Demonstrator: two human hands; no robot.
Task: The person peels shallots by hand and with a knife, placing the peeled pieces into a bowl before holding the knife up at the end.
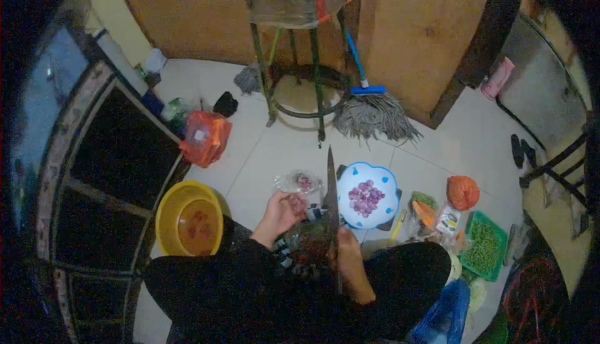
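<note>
My right hand (351, 266) is closed low around a long knife (332, 188), whose blade points upward and away from me. To the left of the blade, my left hand (281, 216) has its fingers curled together. What they hold, if anything, is too blurred to name. Just beyond that hand lies a clear plastic bag (303, 183) with small reddish-purple pieces in it. Right of the knife, a white bowl with a blue rim (389, 184) holds several peeled shallots (365, 198). Between my legs sits a dark, cluttered heap (306, 244), partly hidden by my hands.
At left stand a yellow basin (164, 219) with reddish pieces in liquid and a red plastic bag (206, 138). To the right are a green basket (481, 244) of green vegetables, an orange-red bundle (463, 193) and a blue bag (444, 316). A mop (378, 116) and stool (317, 88) stand ahead.
</note>
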